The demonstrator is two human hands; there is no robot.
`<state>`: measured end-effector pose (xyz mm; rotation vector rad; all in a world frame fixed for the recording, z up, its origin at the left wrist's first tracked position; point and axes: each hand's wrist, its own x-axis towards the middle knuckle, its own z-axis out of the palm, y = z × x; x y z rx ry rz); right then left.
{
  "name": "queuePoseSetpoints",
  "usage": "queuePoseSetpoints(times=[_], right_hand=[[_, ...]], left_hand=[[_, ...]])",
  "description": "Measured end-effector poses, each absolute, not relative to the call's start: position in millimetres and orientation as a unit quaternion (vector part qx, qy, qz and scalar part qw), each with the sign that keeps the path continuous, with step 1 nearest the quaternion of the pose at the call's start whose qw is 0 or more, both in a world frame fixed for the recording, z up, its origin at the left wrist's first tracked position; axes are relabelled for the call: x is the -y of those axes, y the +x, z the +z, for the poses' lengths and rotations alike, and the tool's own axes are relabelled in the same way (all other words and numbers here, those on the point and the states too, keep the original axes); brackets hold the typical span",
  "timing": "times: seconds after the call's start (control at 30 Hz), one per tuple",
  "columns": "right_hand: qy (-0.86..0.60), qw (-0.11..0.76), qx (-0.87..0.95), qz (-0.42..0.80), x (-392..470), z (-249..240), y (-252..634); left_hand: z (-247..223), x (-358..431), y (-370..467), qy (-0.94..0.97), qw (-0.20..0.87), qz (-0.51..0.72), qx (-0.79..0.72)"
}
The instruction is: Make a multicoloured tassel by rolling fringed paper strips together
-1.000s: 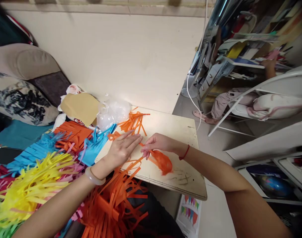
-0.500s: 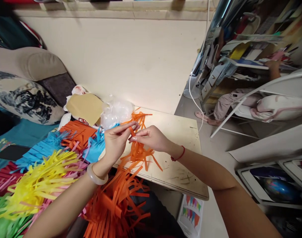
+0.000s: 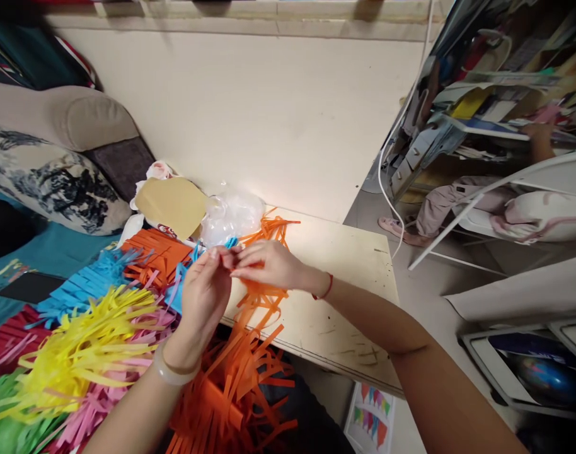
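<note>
Over the near left part of the small table, my left hand (image 3: 205,293) and my right hand (image 3: 271,265) meet fingertip to fingertip. Both are closed in a pinch on an orange paper strip, mostly hidden by the fingers. Orange fringed paper (image 3: 257,306) hangs beneath my right hand and trails over the table edge. It runs down to a larger bunch of orange paper fringe (image 3: 222,403) on my lap. A white bangle circles my left wrist, and a red cord my right.
Yellow fringe (image 3: 94,340), blue fringe (image 3: 87,284), and pink and green fringes lie at left. Clear plastic wrap (image 3: 234,214) and a tan sheet (image 3: 172,205) sit behind. A bunting picture (image 3: 370,419) is below the table (image 3: 345,271). Another person sits at right on a white chair.
Both hands have shifted left and slightly lower, and my left hand has turned more upright. The orange strip between the fingers is now mostly covered. The whole view has shifted slightly.
</note>
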<state>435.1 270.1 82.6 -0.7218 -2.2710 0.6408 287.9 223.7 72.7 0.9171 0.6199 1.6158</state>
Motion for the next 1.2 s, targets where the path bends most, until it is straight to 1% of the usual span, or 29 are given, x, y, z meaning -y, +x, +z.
queuePoseSetpoints(times=[0.03, 0.07, 0.13, 0.17, 0.3, 0.4, 0.47, 0.6, 0.73, 0.83, 0.9, 0.97, 1.03, 1.1, 1.2], right_hand=[[-0.289, 0.306, 0.868, 0.263, -290.2, 81.5, 431.6], [-0.34, 0.293, 0.854, 0.265, -312.9, 80.1, 427.7], [-0.477, 0.228, 0.827, 0.193, -360.1, 75.8, 418.2], [-0.5, 0.212, 0.821, 0.178, -381.7, 72.8, 412.4], [-0.514, 0.144, 0.831, 0.158, -435.0, 54.1, 385.7], [-0.521, 0.102, 0.834, 0.151, -444.3, 37.9, 370.2], [-0.527, 0.098, 0.831, 0.148, -444.8, 30.2, 364.7], [-0.536, 0.14, 0.819, 0.151, -444.9, 30.9, 363.9], [-0.531, 0.24, 0.795, 0.167, -437.3, 49.9, 375.9], [-0.524, 0.311, 0.769, 0.194, -408.7, 62.9, 397.0], [-0.496, 0.36, 0.745, 0.262, -374.4, 68.0, 415.3], [-0.408, 0.436, 0.673, 0.437, -332.9, 71.9, 433.0], [-0.334, 0.455, 0.612, 0.554, -293.2, 76.7, 446.8], [-0.303, 0.466, 0.577, 0.598, -263.2, 82.7, 455.7], [-0.291, 0.483, 0.559, 0.607, -239.7, 91.3, 461.9]], left_hand=[[73.4, -223.9, 280.8, 0.377, 0.541, 0.704, -0.264], [74.3, -223.8, 274.2, 0.368, 0.526, 0.72, -0.265], [76.3, -222.5, 264.1, 0.357, 0.516, 0.73, -0.271], [77.1, -221.3, 260.9, 0.355, 0.524, 0.724, -0.274], [77.6, -216.7, 255.0, 0.365, 0.551, 0.698, -0.275], [76.3, -216.0, 252.5, 0.386, 0.545, 0.693, -0.271], [75.4, -217.0, 252.4, 0.397, 0.54, 0.691, -0.273], [73.4, -220.5, 258.5, 0.411, 0.531, 0.684, -0.285], [70.1, -223.8, 262.9, 0.452, 0.516, 0.657, -0.313], [67.3, -226.4, 262.3, 0.509, 0.461, 0.633, -0.357], [66.6, -227.7, 263.8, 0.556, 0.403, 0.609, -0.396], [67.8, -227.4, 268.8, 0.605, 0.344, 0.579, -0.425], [70.9, -224.4, 276.7, 0.652, 0.289, 0.549, -0.436], [75.1, -218.9, 285.3, 0.694, 0.242, 0.519, -0.436], [81.2, -208.2, 295.5, 0.735, 0.199, 0.491, -0.424]])
